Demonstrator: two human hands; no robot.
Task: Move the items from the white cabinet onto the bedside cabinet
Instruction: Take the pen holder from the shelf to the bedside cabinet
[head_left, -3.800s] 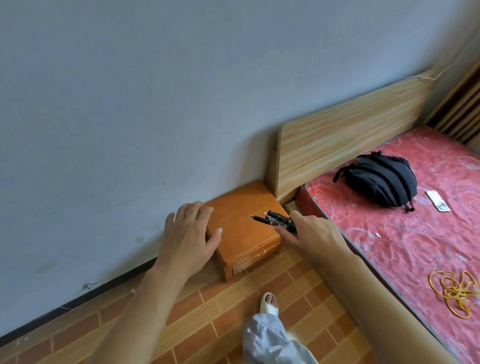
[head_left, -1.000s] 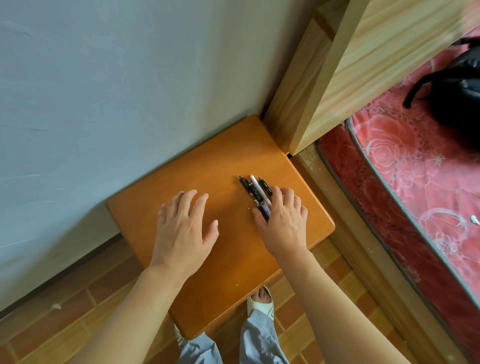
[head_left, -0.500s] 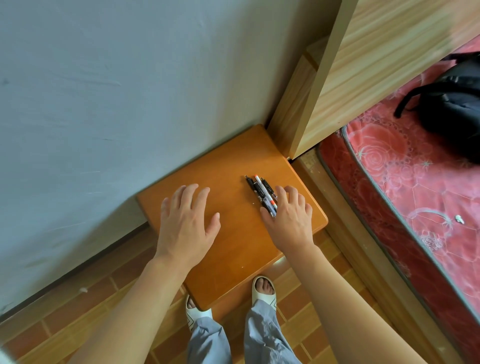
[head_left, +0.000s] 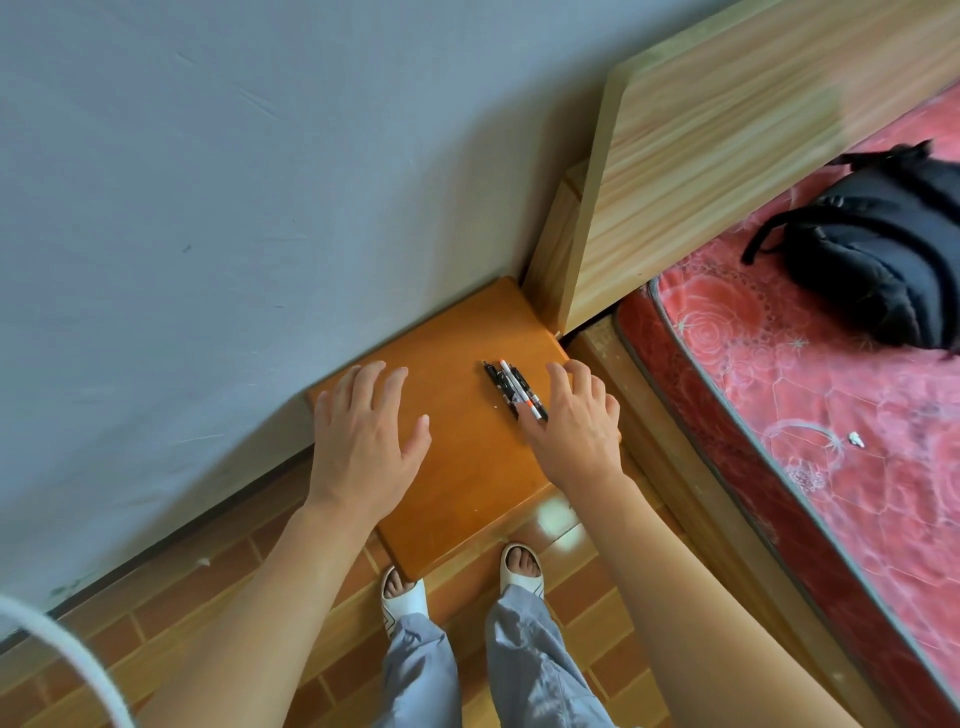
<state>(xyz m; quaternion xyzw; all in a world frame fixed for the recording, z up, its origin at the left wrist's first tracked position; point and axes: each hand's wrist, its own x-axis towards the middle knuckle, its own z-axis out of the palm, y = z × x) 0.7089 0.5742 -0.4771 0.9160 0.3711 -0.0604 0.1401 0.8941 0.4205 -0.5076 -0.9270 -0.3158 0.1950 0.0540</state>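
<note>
From your head camera, you are looking down on one orange-brown bedside cabinet (head_left: 457, 467) at the centre of the frame, set against the grey wall (head_left: 234, 182) and beside the pale wooden headboard (head_left: 727, 130).

One small bundle of pens (head_left: 513, 388) lies on the cabinet's top surface, toward its right edge. They lie side by side, touching; most are black and one is white with an orange band. The exact count is hard to make out; it looks like about four. Any writing on them is too small to read.

Your left hand (head_left: 363, 441) is spread flat, fingers straight and apart, over the left part of the cabinet top, and it holds nothing. Your right hand (head_left: 576, 421) is also open with fingers extended, just right of the pens; its thumb side is at or touching the lower end of the bundle, though contact cannot be told for certain. It grips nothing.

At the right of the frame lies one red patterned mattress (head_left: 805, 415), with one black backpack (head_left: 878, 249) on it at the upper right. At the bottom, your two feet in white slippers (head_left: 522, 569) stand on the brick-pattern floor (head_left: 182, 597), below grey trousers (head_left: 519, 665).
</note>
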